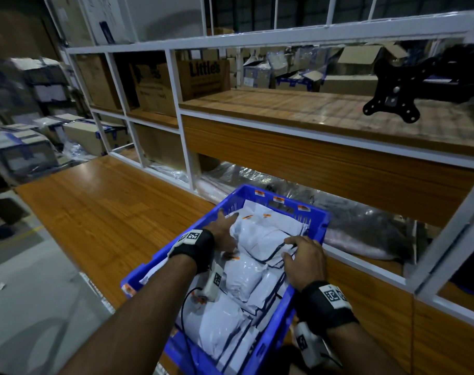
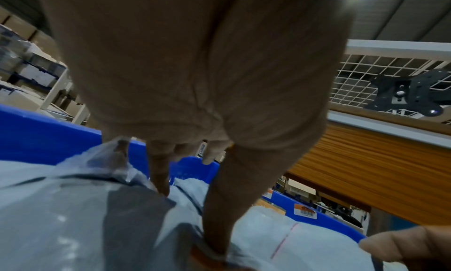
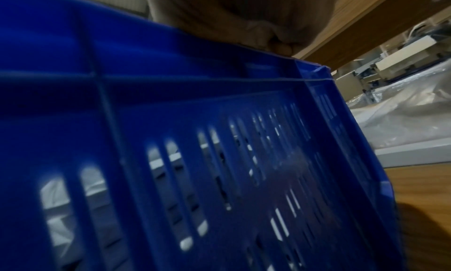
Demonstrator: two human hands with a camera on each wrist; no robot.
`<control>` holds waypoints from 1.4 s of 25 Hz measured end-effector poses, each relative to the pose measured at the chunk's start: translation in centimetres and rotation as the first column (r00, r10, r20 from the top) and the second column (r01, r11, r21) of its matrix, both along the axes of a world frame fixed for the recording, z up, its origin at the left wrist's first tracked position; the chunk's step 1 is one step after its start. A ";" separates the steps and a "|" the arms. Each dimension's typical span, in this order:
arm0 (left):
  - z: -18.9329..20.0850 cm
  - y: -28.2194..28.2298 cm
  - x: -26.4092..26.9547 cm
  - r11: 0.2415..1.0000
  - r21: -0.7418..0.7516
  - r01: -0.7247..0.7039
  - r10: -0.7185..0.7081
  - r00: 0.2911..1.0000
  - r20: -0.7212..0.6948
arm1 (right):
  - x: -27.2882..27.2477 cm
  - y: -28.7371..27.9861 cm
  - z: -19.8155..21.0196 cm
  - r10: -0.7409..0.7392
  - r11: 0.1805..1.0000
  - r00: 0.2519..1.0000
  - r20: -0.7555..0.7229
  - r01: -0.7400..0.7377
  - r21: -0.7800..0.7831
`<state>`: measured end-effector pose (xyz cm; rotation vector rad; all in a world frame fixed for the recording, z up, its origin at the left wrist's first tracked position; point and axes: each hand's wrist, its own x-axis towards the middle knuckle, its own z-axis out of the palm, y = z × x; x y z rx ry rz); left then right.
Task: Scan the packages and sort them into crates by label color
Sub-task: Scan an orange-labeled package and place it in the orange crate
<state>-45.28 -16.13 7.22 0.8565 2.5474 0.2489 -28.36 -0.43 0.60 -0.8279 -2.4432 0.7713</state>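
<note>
Where the blue crate (image 1: 315, 223) sits on the wooden bench (image 1: 95, 207), heaped with white packages (image 1: 260, 234) bearing small orange labels. Left hand (image 1: 225, 228) laid on the heap, fingers straight and spread, tips pressing into the plastic, gripping nothing. Right hand (image 1: 306, 259) arched over the crate's right rim, fingers bent with tips on a package edge (image 1: 284, 251); whether pinching it or merely touching, cannot tell, the right wrist view giving only the slotted crate wall (image 3: 219, 159).

Glossy white plastic packages (image 1: 257, 239), blue slotted plastic crate (image 1: 306, 220), polished wood-grain table (image 1: 108, 207)
</note>
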 end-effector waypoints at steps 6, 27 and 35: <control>-0.2 1.9 2.4 0.960 -0.269 0.079 -0.087 0.996 -0.019 | -0.1 -0.1 0.2 -0.014 0.997 0.998 0.061 0.010 0.072; 2.9 2.0 3.7 0.991 0.133 -0.004 0.020 0.993 -0.115 | 0.5 -1.0 0.8 -0.084 0.988 0.985 0.152 0.063 0.138; 8.0 7.1 13.6 0.825 0.530 0.194 -0.166 0.981 -0.099 | 13.4 0.0 0.6 -0.108 0.993 0.989 -0.102 0.103 -0.058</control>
